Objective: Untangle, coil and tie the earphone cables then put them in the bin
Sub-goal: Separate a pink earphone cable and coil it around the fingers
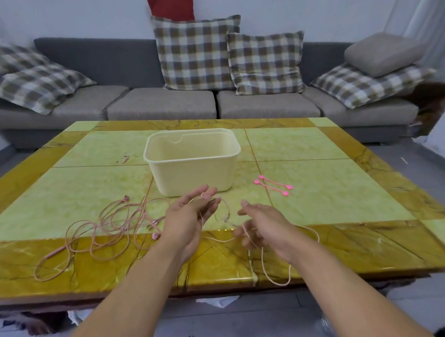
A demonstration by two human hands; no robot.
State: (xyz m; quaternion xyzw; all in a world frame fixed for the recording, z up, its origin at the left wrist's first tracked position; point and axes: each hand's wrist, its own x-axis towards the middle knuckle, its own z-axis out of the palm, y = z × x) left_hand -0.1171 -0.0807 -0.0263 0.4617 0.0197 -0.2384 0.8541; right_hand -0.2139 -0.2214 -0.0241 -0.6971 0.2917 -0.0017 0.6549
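A thin pink earphone cable (263,269) runs between my two hands above the table's near edge. My left hand (190,215) is held palm up with fingers nearly straight, the cable looped over its fingertips. My right hand (262,225) pinches the same cable with curled fingers, and a long loop hangs down from it past the table edge. A second pink earphone cable (104,224) lies tangled on the table to the left. The cream bin (192,162) stands open just beyond my hands. Two pink cable ties (273,185) lie to the bin's right.
The table (344,188) has a green and yellow marbled top with a glossy near edge. A grey sofa (162,104) with checked cushions runs behind it. Crumpled white paper (217,301) lies on the floor under the near edge.
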